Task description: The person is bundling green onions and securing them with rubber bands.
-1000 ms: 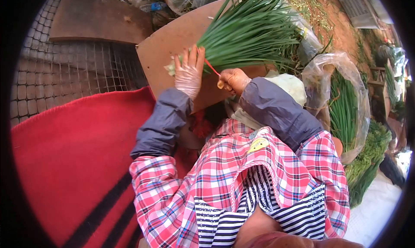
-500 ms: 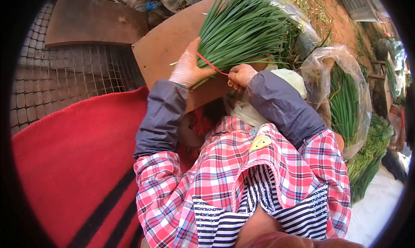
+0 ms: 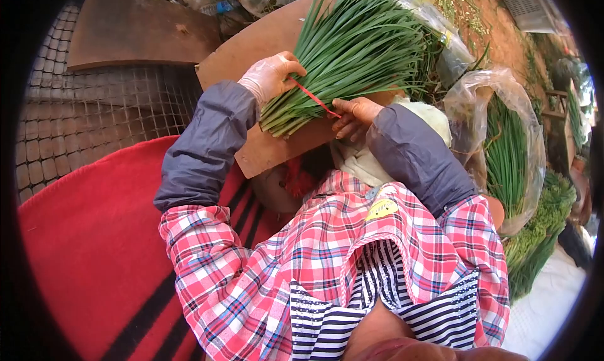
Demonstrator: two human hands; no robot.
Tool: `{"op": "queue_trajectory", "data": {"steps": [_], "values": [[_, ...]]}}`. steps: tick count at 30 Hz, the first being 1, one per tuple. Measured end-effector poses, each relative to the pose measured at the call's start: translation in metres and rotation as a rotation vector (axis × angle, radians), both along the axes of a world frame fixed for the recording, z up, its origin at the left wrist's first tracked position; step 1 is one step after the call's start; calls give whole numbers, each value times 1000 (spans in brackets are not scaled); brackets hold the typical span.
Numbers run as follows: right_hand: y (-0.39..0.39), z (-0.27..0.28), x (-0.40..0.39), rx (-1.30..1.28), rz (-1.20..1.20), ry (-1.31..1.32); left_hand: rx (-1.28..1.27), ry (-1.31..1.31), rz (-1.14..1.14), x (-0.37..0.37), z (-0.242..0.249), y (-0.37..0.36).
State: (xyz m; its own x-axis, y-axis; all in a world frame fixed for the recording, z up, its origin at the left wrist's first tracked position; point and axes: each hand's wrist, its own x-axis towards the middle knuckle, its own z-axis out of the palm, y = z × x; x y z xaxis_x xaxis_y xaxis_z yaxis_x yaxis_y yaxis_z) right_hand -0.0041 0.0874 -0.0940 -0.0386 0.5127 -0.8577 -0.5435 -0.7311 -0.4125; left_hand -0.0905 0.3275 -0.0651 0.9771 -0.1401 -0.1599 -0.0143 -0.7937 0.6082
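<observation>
A thick bundle of long green garlic chives (image 3: 358, 46) lies slantwise on a brown board (image 3: 251, 43), with its pale cut ends toward me. Across the bundle near those ends runs a thin red tie (image 3: 313, 97), pulled straight. My left hand (image 3: 270, 77), in a thin clear glove, is closed at the bundle's left edge and pinches the tie's upper end. On the near right side my right hand (image 3: 357, 114) has its fingers closed on the other end. The underside of the bundle is hidden.
At right stands a clear plastic bag (image 3: 469, 103) of more green stalks, with another leafy bunch (image 3: 535, 235) below it. A dark board (image 3: 141, 31) rests on black mesh (image 3: 44, 128) at upper left. Red cloth (image 3: 94, 235) spreads at lower left.
My left hand has gone from spread against the bundle, thumb across the stalks, to pinching the red tie at the left edge. The cut ends now show. My right hand keeps the tie.
</observation>
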Motion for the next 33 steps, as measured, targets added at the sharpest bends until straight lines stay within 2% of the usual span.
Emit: {"op": "queue_trajectory", "data": {"steps": [5,8,14,19,23,26,29,33], "values": [[-3,1,-1,89,29,106,170,54,-38,8,14,-11],[-5,-3,-3,129,-21,177,368,90,-118,14,22,-23],[6,2,-16,112,-76,174,416,83,-191,16,19,-23],[5,-1,-11,167,-161,196,456,176,-108,28,22,-33],[14,7,-7,51,-76,2,438,232,29,30,18,-43],[12,2,-6,36,-67,-32,161,26,270,5,31,-62],[12,8,-2,40,-45,-73,379,15,319,-6,37,-96],[-1,0,-13,130,-22,-250,677,117,488,-16,2,-113]]}}
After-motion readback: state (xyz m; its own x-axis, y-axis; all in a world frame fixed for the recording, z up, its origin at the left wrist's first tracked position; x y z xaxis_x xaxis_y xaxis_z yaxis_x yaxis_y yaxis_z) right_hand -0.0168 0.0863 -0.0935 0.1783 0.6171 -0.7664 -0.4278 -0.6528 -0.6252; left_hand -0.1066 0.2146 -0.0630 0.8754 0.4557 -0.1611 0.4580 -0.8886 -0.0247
